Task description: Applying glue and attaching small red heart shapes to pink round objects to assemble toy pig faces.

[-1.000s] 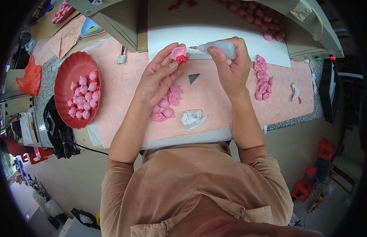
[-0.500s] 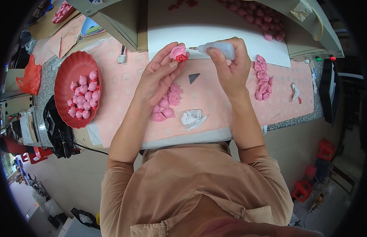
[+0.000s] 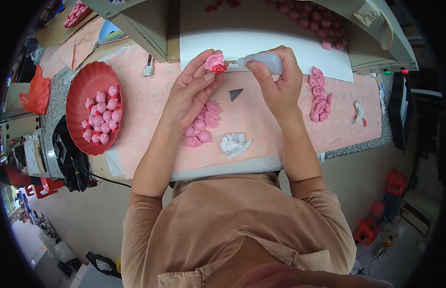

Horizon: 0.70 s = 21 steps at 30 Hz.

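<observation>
The left hand (image 3: 191, 90) pinches 1 pink-and-red piece (image 3: 214, 62) in its fingers above the bench (image 3: 261, 115) and the right hand (image 3: 283, 81) wraps its fingers around a bottle (image 3: 269, 62) whose nozzle (image 3: 231, 62) sits at the piece's edge, perhaps touching, a pose calling for steadiness and light squeezing.

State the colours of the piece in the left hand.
The piece is pink and red, shown best in the head view.

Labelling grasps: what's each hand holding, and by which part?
Left hand: pink and red piece, pinched at its lower left side. Right hand: pale squeeze bottle, gripped by its body.
</observation>
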{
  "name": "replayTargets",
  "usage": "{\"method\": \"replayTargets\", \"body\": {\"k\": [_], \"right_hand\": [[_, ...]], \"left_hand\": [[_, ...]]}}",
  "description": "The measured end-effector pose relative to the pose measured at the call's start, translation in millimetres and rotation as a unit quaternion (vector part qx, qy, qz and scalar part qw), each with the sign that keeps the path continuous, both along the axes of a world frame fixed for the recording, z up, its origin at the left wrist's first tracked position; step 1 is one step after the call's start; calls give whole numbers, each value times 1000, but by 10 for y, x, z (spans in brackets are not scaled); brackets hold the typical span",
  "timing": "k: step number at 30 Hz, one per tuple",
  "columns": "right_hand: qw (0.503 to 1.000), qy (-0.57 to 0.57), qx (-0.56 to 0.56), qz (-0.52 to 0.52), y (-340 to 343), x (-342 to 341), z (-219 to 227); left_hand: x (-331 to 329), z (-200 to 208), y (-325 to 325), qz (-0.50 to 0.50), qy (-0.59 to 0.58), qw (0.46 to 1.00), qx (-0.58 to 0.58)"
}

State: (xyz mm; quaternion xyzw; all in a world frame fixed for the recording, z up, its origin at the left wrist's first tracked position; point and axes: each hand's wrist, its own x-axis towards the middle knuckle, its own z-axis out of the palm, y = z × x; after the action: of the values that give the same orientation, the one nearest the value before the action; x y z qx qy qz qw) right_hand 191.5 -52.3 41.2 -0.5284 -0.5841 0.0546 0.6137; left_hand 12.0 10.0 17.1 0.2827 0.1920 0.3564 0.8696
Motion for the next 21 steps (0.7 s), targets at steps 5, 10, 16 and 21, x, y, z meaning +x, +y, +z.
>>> {"method": "replayTargets", "body": {"k": [5,10,16,21], "right_hand": [[1000,-14,-1,6,8,10,2],[1000,-12,-4,-10,12,18,10],[1000,-11,-14,3,-8,21,34],[997,66,-19,30,-36,-2,43]], "left_hand": [[-7,-23,11,8,4,1000,5],[2,-30,4,12,7,1000,3],[-5,-41,13,4,-3,1000,-4],[-2,-49,13,-8,-8,1000,-6]]}}
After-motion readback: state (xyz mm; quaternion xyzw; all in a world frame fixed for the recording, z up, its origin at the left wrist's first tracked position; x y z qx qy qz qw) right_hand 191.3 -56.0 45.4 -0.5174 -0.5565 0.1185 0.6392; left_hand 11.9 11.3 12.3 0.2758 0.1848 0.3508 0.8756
